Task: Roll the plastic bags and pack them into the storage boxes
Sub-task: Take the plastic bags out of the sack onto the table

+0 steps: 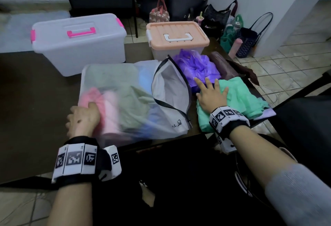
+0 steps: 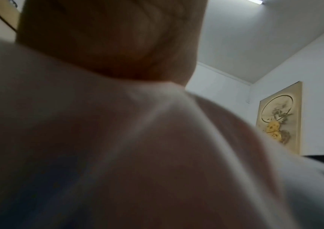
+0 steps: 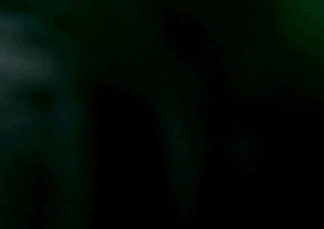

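Note:
A large translucent zip bag (image 1: 129,98) lies on the dark table (image 1: 35,100), stuffed with pink, green and blue plastic bags; its black-zippered mouth (image 1: 172,86) gapes to the right. My left hand (image 1: 83,118) grips the bag's near-left corner over the pink bundle, fingers curled. The left wrist view shows that hand (image 2: 108,38) closed over the pale bag film (image 2: 157,155). My right hand (image 1: 211,95) lies flat with spread fingers on a mint-green plastic bag (image 1: 241,98), fingertips reaching a crumpled purple bag (image 1: 197,64). The right wrist view is dark.
Two lidded storage boxes stand at the back of the table: a clear one with pink handle (image 1: 77,44) and one with a peach lid (image 1: 177,36). A brown bag (image 1: 223,66) lies behind the green one. Handbags (image 1: 247,41) crowd the tiled floor beyond.

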